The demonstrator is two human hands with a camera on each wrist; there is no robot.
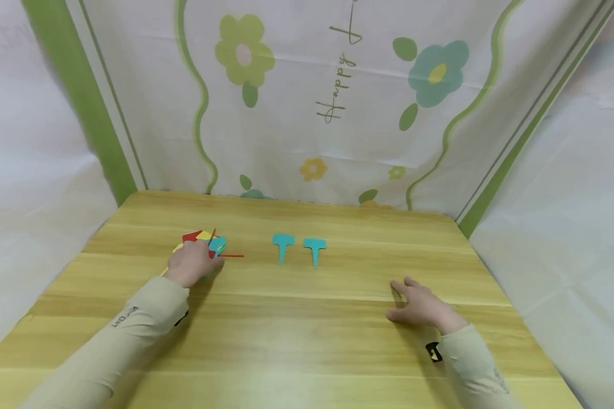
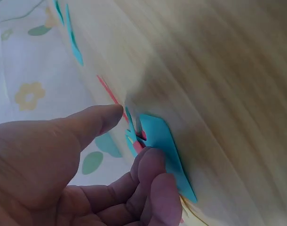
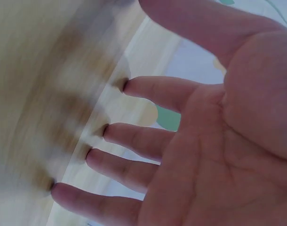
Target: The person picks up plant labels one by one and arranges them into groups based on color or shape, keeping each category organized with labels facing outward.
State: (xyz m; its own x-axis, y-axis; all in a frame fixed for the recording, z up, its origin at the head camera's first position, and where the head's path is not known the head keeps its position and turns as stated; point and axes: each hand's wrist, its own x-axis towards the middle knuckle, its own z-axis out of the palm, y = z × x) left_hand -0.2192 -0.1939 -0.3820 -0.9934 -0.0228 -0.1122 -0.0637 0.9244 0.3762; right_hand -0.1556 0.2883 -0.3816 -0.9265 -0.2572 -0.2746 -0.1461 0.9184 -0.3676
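At the left of the table, my left hand (image 1: 190,264) reaches down over a pile of red, yellow and teal flat plastic tags (image 1: 217,244). Seen from the left wrist, the thumb and the bent fingers (image 2: 155,174) stand apart, with the fingertips at a teal tag (image 2: 160,141). Part of the pile is hidden behind the hand. To its right, two teal T-shaped plant tags, a left one (image 1: 283,241) and a right one (image 1: 315,245), lie side by side, stems toward me. My right hand (image 1: 420,304) rests its spread fingertips on the table and holds nothing.
The light wooden table (image 1: 286,346) stretches under both hands. A white cloth with printed flowers (image 1: 297,102) hangs along its far edge, and white cloth walls flank both sides. A thin red stem (image 1: 232,255) sticks out rightward from the pile.
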